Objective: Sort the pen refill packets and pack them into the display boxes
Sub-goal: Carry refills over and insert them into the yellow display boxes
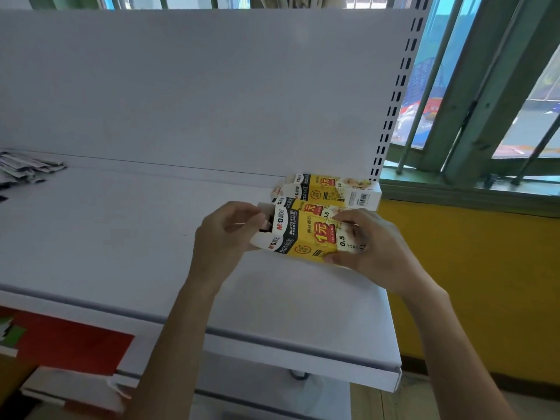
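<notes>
Bright daylight reaches you from the window (472, 95) beyond your right hand (372, 247); edges bend, and papers (27, 168) far past your left hand (224, 234) blur.

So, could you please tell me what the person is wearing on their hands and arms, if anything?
Nothing that this view shows. The left hand and right hand are bare, with no gloves, rings, watch or wristband visible. The left forearm and right forearm are uncovered down to the picture's lower edge, so no sleeves appear.
</notes>
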`<state>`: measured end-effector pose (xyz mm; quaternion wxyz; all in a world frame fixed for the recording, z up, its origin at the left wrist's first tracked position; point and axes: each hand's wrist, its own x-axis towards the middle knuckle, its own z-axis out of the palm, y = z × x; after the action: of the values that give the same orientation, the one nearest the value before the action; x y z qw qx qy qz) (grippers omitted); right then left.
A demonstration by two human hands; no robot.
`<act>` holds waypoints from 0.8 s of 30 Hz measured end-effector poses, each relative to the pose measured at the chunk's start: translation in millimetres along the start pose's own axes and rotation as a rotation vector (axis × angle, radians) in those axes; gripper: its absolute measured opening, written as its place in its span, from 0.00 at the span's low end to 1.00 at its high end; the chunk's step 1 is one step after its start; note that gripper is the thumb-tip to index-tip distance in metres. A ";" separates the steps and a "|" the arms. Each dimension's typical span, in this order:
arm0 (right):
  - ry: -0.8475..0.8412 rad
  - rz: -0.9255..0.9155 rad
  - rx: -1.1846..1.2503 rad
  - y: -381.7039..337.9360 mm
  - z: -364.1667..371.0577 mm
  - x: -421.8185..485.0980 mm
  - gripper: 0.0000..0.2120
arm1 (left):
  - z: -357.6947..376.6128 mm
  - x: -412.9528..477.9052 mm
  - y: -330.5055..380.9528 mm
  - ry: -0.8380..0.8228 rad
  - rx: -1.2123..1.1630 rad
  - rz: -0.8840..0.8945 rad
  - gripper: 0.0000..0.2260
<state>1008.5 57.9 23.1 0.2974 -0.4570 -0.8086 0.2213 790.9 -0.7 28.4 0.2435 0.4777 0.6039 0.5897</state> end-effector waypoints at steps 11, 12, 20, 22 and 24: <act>-0.018 0.009 -0.202 -7.7 5.6 -4.2 0.30 | 3.0 8.2 -18.2 -0.413 0.653 0.018 0.10; -0.024 0.016 -0.198 -7.3 9.0 -3.5 0.30 | 3.7 8.4 -20.5 -0.413 0.651 0.041 0.11; -0.032 -0.038 -0.269 -26.2 36.0 19.3 0.30 | -37.3 -4.6 -38.1 -0.113 0.653 0.085 0.17; -0.015 -0.119 -0.098 -54.3 53.7 28.1 0.27 | -67.4 -5.7 -39.7 -0.019 0.685 0.102 0.14; -0.012 -0.197 -0.013 -87.3 79.3 39.8 0.24 | -103.6 -5.5 -39.2 0.028 0.723 0.093 0.14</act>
<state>885.2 43.4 31.6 0.3100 -0.3756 -0.8528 0.1885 693.1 -49.2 9.1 0.0237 0.5517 0.7543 0.3552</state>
